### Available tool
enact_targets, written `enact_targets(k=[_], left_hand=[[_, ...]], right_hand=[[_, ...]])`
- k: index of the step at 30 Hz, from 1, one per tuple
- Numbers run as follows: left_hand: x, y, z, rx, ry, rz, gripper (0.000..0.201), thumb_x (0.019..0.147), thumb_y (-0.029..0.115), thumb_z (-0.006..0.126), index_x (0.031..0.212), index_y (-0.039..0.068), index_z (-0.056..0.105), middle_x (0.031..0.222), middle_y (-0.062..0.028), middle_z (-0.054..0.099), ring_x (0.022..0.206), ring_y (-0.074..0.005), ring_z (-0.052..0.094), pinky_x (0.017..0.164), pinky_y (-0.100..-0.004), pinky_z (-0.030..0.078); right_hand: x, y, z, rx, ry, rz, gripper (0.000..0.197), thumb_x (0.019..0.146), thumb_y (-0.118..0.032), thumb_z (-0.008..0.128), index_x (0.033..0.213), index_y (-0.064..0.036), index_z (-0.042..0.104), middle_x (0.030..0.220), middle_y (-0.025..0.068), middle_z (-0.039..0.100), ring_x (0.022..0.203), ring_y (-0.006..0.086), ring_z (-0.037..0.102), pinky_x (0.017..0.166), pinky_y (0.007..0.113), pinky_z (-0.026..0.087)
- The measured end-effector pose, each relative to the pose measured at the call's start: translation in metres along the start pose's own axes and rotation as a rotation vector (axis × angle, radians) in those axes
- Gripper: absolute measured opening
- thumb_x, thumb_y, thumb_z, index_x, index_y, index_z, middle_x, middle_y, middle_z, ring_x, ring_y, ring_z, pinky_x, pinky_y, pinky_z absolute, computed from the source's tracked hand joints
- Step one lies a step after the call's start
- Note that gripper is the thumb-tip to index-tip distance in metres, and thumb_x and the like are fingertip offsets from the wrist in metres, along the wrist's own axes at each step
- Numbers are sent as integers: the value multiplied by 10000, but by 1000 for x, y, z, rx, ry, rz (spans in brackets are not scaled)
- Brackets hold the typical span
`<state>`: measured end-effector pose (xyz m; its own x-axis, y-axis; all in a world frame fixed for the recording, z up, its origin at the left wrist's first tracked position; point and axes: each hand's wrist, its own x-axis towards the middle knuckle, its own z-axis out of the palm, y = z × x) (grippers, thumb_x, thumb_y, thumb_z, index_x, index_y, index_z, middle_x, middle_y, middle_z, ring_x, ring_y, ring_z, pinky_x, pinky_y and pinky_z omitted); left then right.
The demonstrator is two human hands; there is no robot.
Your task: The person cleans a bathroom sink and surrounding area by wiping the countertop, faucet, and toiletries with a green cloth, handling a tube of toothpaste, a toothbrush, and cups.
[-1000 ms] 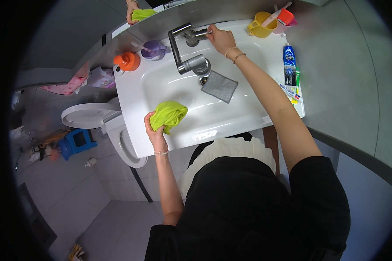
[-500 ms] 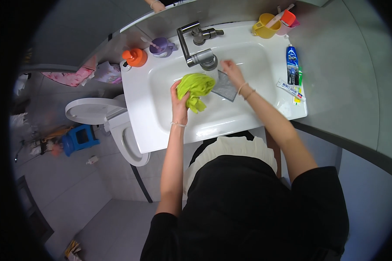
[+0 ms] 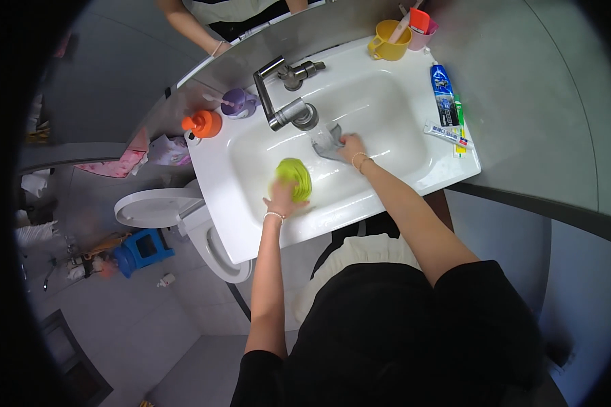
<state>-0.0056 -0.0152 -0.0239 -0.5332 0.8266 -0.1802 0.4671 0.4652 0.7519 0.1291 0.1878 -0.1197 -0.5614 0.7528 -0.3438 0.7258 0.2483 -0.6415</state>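
Observation:
My left hand (image 3: pixel 286 199) is over the near left part of the white sink (image 3: pixel 404 108). Its fingers are spread and partly blurred, overlapping a bunched lime-green cloth (image 3: pixel 296 178) that lies in the basin. My right hand (image 3: pixel 352 148) pinches the edge of a grey cloth (image 3: pixel 327 144) below the faucet head. Water appears to run from the grey metal faucet (image 3: pixel 304 114) onto this cloth, which is folded and bent.
An orange pump bottle (image 3: pixel 202 124) and a purple cup (image 3: pixel 239 103) line the left rim. On the right stand a yellow mug (image 3: pixel 390 42) and pink cup (image 3: pixel 422 37), with a blue toothpaste tube (image 3: pixel 444 95) and a white tube (image 3: pixel 448 134). A toilet (image 3: pixel 217 247) adjoins the left side.
The green cloth has gone from my raised left hand down into the basin. My right hand has taken hold of the grey cloth, which now bends under the faucet. The view has shifted.

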Motion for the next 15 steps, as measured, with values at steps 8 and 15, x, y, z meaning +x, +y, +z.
enact_targets(k=[8,15], left_hand=[[84,77,40,-1334,-163,-658,449,841,421,465,1085,45,494,1030,-98,548,928,-220,542,747,-355,467],[101,84,104,-1489,-37,-540,318,870,289,421,1038,36,517,966,-88,584,862,-218,586,721,-355,500]], right_hand=[[-35,-88,-63,633,-28,-334,276,687,-248,619,860,-33,618,808,167,619,725,302,599,656,349,467],[-47,-124,-90,367,255,-277,345,682,-371,622,694,-27,622,732,192,602,702,345,581,634,404,455]])
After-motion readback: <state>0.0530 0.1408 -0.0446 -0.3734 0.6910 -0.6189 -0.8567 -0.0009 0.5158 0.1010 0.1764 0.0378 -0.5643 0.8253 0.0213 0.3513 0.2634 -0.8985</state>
